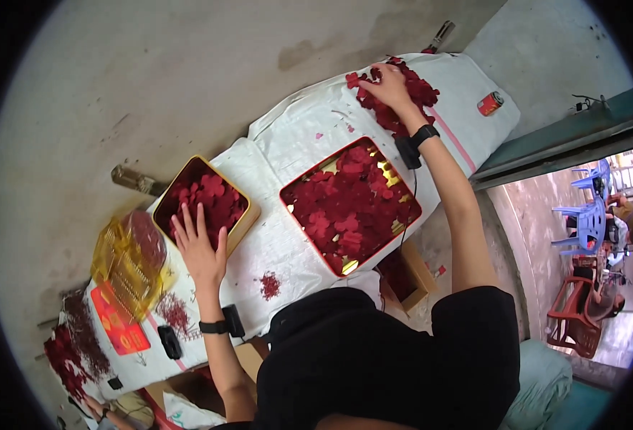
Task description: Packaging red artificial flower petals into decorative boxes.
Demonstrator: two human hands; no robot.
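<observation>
My left hand [200, 252] is open, fingers spread over the near edge of a gold-rimmed box [250, 218] of dark red flower-shaped cut-outs [212, 195]. Its fingertips reach to the cut-outs. My right hand [390, 87] stretches to the far side of the table, over a loose heap of the same red pieces [420, 89]. Its thumb and fingers are apart, close to red pieces at the heap's left end; whether they touch any is unclear. Between my hands stands a larger square red-rimmed tin [352, 208], filled with red cut-outs, its gold inside showing in places.
A white sheet [266, 172] covers the long table along the wall. Left lie a yellow plastic bag [131, 261], a red-orange packet [119, 319], a black device [169, 342] and red scraps [177, 312]. A can [490, 103] lies far right. Another person's hand [96, 405] shows lower left.
</observation>
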